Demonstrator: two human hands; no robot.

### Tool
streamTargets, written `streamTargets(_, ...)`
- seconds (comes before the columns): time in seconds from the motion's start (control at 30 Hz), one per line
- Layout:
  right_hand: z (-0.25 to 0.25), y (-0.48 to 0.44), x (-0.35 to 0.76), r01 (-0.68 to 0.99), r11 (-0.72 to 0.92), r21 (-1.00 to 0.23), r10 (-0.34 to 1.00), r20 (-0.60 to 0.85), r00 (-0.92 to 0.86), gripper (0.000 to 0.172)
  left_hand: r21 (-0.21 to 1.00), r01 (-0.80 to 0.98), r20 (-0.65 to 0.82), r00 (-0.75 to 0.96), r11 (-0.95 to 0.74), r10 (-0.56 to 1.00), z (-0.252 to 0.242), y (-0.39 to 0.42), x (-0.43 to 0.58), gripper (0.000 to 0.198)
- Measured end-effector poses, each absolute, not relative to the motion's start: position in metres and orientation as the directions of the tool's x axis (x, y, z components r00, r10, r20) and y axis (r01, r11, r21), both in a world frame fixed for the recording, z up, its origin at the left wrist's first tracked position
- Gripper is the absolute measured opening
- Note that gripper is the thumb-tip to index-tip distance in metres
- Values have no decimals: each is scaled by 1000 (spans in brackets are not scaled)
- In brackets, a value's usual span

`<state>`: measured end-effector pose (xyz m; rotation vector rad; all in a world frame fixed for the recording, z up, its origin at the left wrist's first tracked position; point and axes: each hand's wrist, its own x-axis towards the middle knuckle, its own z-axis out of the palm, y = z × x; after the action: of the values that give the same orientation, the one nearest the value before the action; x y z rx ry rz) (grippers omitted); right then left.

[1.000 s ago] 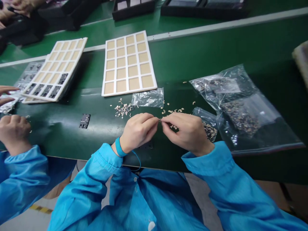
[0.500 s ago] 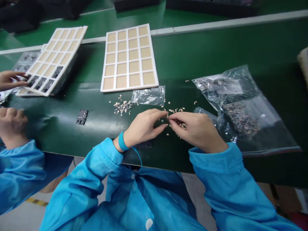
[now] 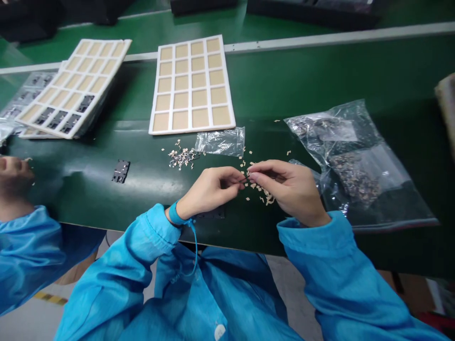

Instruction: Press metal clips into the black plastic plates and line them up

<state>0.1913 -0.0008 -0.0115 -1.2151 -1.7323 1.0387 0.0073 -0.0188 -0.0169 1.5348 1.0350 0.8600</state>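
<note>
Head view, entered item by item.

Item 1: my left grip and right grip, lower centre of the frame, raised over the desk. Fingertips of both were drawn to a pinch and met; a thin sliver seemed to lie between them, too small and too covered for me to tell whether either had hold of it.

Item 2: loose tan flakes, strewn just below and ahead of my fingers.

Item 3: a heap of tan-and-dark bits, centre left.

Item 4: a small clear bag, above the hands. Item 5: a large clear bag, right, holding dark-and-tan pieces that the plastic blurred.

Item 6: a white tray of tan squares, upper centre; a second, tilted tray, upper left.

Item 7: a black part, left of centre.

Risks, as I judged them: a slipped pinch could lose the sliver among the flakes; a dragged sleeve could scatter them.

Hard to make out: a co-worker's hand, cut off by the left edge and blurred.
</note>
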Motion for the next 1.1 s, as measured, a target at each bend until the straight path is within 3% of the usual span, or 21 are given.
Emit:
streamTargets(0.1,-11,-1,190,342,254,-905,947,161,-278,8,996,73,-78,354,55,932,-17,-17,7,15)
streamTargets(0.23,-9,-2,187,370,386,-845,897,249,-365,12,996,49,-93,345,81,934,-17,-16,7,11)
streamTargets(0.4,-11,-5,187,409,340,-847,934,256,-248,6,988,-47,-126,326,149,937,-20,-17,8,6)
streamTargets(0.5,-12,-4,188,438,392,-809,913,285,-291,8,980,-98,-130,332,171,934,-22,-17,8,13)
streamTargets(0.6,-13,-4,186,446,543,-711,837,418,-353,10,972,-139,-134,326,188,936,-22,-16,8,14)
streamTargets(0.73,-15,-3,182,531,727,-436,662,650,-372,11,963,-174,-148,297,206,943,-20,-17,9,11)
streamTargets(0.8,-15,-4,181,577,762,-294,579,708,-404,11,968,-165,-140,263,188,955,-19,-19,10,11)
streamTargets(0.9,-15,-6,180,598,779,-189,525,717,-458,10,987,-111,-92,211,118,973,-17,-22,12,13)
streamTargets(1.0,-14,-7,180,585,789,-190,523,708,-475,11,1000,-1,11,179,-11,984,-17,-26,13,14)
streamTargets(1.1,-13,-9,180,561,793,-239,541,700,-466,11,951,192,213,168,-244,963,-17,-28,12,14)
